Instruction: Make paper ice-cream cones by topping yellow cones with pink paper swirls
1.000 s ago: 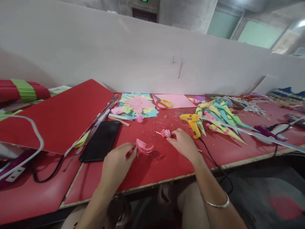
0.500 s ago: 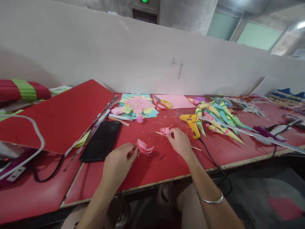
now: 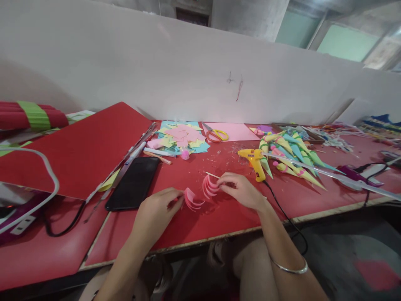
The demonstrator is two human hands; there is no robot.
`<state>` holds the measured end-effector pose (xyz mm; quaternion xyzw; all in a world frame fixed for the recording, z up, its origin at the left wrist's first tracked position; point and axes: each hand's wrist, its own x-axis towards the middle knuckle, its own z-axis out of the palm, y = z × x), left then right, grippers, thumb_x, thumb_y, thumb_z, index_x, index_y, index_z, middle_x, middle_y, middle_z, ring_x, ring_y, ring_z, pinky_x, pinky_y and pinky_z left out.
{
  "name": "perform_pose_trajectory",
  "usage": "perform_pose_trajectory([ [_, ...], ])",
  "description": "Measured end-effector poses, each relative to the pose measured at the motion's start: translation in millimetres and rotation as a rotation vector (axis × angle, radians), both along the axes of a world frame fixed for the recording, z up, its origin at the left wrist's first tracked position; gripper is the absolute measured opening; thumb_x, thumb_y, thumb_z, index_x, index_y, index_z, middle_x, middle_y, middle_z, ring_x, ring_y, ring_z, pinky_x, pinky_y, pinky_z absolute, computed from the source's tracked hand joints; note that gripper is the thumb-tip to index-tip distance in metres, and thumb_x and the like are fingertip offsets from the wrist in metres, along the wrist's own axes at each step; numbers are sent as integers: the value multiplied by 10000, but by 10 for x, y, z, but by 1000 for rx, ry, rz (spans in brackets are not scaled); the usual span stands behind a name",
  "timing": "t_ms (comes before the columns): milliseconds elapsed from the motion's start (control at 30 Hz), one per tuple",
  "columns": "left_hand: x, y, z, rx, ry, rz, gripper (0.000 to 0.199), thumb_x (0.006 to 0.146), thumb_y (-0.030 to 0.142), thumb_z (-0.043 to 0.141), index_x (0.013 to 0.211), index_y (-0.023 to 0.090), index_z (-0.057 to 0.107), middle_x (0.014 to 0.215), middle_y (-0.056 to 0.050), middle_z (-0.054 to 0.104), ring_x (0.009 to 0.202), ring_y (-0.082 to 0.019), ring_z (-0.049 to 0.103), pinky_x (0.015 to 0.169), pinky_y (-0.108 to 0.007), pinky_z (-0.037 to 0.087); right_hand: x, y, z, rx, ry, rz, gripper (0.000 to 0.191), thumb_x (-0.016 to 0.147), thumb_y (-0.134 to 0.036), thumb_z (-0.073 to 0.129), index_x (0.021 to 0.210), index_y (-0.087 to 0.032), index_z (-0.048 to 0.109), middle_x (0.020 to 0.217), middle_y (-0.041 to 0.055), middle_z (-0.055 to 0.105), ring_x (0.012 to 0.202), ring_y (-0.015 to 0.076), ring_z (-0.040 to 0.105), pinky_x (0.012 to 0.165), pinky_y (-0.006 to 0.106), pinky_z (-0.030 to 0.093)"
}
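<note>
My left hand point(image 3: 163, 209) pinches a curled piece of pink paper point(image 3: 192, 200) cut into curved strips, just above the red tabletop point(image 3: 175, 230). To its right, my right hand point(image 3: 239, 189) has its thumb and fingertips closed on a second curled pink paper piece point(image 3: 209, 187), also in curved strips. The two pieces are close together with a small gap between them. A thin wooden stick point(image 3: 212, 174) lies just behind the right piece and runs under my right hand; whether the fingers touch it, I cannot tell.
A yellow glue gun point(image 3: 254, 161) lies to the right, its black cord point(image 3: 280, 213) running over the table edge. Behind are paper cones point(image 3: 294, 152), scissors point(image 3: 216, 133), a pink pompom point(image 3: 185, 154) and cut paper scraps point(image 3: 181, 136). A black phone point(image 3: 133, 184) rests at left.
My right hand has brought its pink paper piece down and nearer to me, beside the left one, and its curved strips now show. My left hand has hardly moved.
</note>
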<state>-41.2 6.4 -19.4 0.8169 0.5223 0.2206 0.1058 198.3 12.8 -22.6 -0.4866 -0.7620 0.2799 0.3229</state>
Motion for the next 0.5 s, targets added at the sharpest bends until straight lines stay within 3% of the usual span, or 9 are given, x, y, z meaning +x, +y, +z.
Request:
perform_pose_trajectory([
  [100,-23,17,27,-20,-45,-59,263,788,292,413,825,210,660,816,-33,687,738,-166,621,643,-222,420,-20,-3,6,-33,-56,158,150,802,-143,512,828,-171,658,880,35,581,832,134,559,787,267,419],
  [200,-6,29,27,-32,-43,-90,261,787,267,413,824,211,665,832,-31,682,753,-162,621,656,-217,424,-41,9,-21,-36,-85,171,167,803,-122,501,832,-170,658,880,37,540,842,137,545,807,282,417],
  [400,46,23,-5,-31,7,-79,281,818,262,385,864,213,658,844,-33,676,765,-164,621,645,-218,421,-74,-5,-89,16,-61,20,323,777,6,371,932,-164,599,938,49,538,912,134,522,848,289,399],
  [500,46,15,3,-39,42,-59,280,821,261,380,848,209,654,838,-36,675,755,-167,620,632,-223,416,-109,-66,-44,55,-35,-136,206,791,-67,424,877,-177,575,879,29,549,793,127,523,761,280,416],
])
